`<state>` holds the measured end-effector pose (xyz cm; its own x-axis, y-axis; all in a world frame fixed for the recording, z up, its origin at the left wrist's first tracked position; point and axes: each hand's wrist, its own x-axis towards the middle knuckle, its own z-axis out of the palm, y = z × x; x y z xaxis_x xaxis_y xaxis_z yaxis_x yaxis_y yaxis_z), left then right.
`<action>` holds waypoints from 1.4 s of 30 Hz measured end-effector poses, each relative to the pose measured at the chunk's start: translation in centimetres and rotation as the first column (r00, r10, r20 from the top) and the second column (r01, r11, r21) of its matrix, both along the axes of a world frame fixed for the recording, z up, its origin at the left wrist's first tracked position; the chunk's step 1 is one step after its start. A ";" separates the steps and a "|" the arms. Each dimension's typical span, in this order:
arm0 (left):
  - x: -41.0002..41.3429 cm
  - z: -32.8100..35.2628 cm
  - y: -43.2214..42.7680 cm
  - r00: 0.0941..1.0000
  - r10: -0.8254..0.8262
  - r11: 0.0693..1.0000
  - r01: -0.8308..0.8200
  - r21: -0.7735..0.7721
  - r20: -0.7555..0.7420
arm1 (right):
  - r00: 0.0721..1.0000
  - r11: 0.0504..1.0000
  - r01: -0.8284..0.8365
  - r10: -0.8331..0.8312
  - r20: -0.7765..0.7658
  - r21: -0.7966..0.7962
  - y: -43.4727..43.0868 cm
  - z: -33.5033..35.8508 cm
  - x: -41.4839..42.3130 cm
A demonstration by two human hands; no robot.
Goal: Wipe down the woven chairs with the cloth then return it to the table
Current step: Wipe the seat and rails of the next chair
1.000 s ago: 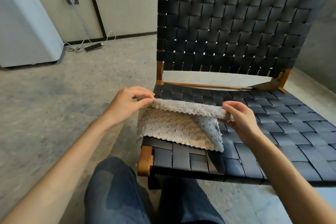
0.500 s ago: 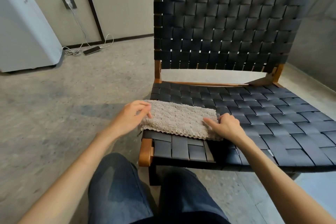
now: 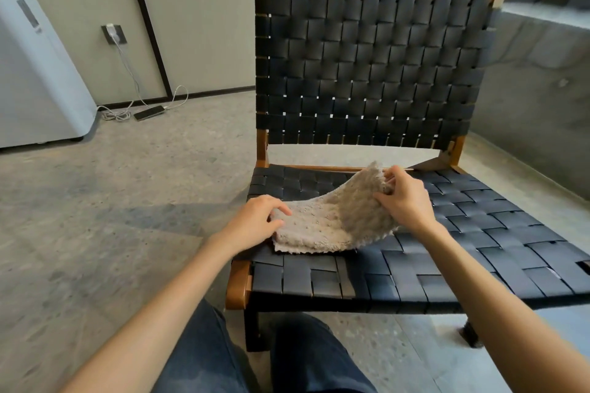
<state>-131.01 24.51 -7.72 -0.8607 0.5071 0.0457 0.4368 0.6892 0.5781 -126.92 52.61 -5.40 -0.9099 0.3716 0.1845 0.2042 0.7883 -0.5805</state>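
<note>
Item: fluffy beige cloth (image 3: 335, 222) on black woven-strap wooden chair (image 3: 463, 233) seat. Right hand (image 3: 407, 201) is gripping its lifted corner; left hand (image 3: 253, 222) is pinching its edge. Risk: bunching, pile snagging in strap gaps.

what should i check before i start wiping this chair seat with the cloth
1. Right hand has a grip on the cloth: ok
2. Left hand on the cloth's left edge: ok; firm grip cannot tell
3. Cloth flat on the seat: not ok, right end lifted
4. Cloth damp or clean: cannot tell
5. Chair back wiped: cannot tell
</note>
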 end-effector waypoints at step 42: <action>-12.9 -8.9 0.9 0.770 0.602 0.792 -0.609 -0.037 0.213 | 0.798 0.859 -0.509 0.447 0.405 0.055 -12.4 -13.8 -25.5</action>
